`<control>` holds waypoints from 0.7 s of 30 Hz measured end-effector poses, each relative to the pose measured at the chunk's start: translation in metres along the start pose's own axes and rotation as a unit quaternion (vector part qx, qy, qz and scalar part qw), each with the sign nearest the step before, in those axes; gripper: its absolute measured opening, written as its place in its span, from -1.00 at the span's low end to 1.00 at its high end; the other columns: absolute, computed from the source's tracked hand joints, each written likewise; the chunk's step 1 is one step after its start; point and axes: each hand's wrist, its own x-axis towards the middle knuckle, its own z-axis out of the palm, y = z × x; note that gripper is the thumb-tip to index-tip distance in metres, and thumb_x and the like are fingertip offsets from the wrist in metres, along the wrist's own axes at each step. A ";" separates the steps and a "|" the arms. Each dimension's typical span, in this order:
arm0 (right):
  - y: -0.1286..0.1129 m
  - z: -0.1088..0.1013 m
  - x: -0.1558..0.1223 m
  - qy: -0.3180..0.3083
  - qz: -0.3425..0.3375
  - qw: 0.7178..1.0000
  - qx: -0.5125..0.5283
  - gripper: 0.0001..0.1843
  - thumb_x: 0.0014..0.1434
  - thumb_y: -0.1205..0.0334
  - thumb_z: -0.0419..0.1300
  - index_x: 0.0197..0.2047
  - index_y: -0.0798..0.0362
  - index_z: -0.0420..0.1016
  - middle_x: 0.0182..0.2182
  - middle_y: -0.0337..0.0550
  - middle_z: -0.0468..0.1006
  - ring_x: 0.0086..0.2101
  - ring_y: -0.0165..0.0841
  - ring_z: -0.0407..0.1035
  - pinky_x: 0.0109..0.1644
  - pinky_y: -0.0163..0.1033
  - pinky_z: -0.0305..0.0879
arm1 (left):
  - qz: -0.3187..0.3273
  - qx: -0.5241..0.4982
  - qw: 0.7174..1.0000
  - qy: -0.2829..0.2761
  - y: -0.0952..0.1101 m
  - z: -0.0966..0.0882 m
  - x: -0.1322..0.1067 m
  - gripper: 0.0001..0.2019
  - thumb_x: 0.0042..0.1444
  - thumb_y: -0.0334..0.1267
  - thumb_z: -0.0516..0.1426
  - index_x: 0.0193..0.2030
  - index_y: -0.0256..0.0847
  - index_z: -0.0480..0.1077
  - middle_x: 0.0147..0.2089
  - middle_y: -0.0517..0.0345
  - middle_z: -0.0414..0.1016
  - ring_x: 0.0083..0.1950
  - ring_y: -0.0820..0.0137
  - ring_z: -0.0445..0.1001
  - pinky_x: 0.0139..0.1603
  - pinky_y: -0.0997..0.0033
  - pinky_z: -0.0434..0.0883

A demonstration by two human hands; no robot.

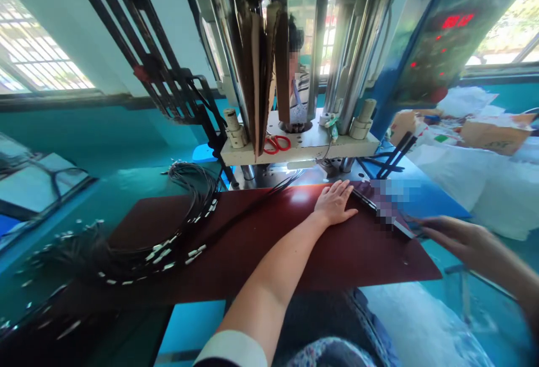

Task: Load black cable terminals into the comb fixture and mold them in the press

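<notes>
Red-brown board (261,243) lies on teal bench (126,187) below the press (301,148); L hand (334,204) flat on it, palm down, fingers straight, gripping nothing, tips just at far end of a dark bar (403,229), partly blurred; R hand (446,232) at bar's near end by board's rt edge, grip can't tell; black cable bundle (185,226) w/ pale connectors on board's left; red scissors (277,143) on press plate.

Left hand (334,203) flat on red board (261,243)
</notes>
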 end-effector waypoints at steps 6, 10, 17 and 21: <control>-0.058 0.088 0.076 0.010 0.019 0.966 -0.259 -0.75 0.17 0.15 0.02 -0.25 0.14 0.40 -0.27 0.04 0.44 -0.24 -0.17 0.34 -0.19 -0.17 0.24 | -0.012 0.018 1.000 -0.012 0.001 0.002 0.003 -0.35 0.10 0.09 -0.04 0.26 -0.24 0.03 0.35 0.07 0.02 0.34 0.30 -0.02 0.28 0.16 0.07; -0.062 0.106 0.083 0.023 0.057 0.934 -0.353 -0.80 0.15 0.21 0.08 -0.22 0.18 0.32 -0.25 0.05 0.41 -0.22 -0.14 0.31 -0.21 -0.20 0.18 | -0.011 0.016 1.000 0.000 0.001 0.003 0.003 -0.37 0.08 0.07 -0.04 0.23 -0.23 0.06 0.33 0.08 0.06 0.28 0.31 0.09 0.25 0.17 0.12; -0.067 0.102 0.082 -0.030 0.112 0.939 -0.325 -0.86 0.10 0.27 0.04 -0.26 0.15 0.29 -0.22 0.05 0.42 -0.16 -0.16 0.31 -0.20 -0.21 0.15 | -0.019 0.015 0.999 0.028 0.003 0.005 0.003 -0.40 0.08 0.05 -0.02 0.21 -0.20 0.08 0.30 0.10 0.11 0.24 0.31 0.14 0.21 0.17 0.15; -0.060 0.084 0.058 -0.058 0.159 0.928 -0.332 -0.89 0.09 0.23 0.02 -0.30 0.08 0.27 -0.21 0.01 0.44 -0.16 -0.14 0.33 -0.22 -0.16 0.14 | -0.017 0.015 0.999 0.023 0.004 0.005 0.000 -0.39 0.08 0.06 -0.03 0.22 -0.20 0.07 0.32 0.09 0.09 0.25 0.30 0.13 0.22 0.17 0.13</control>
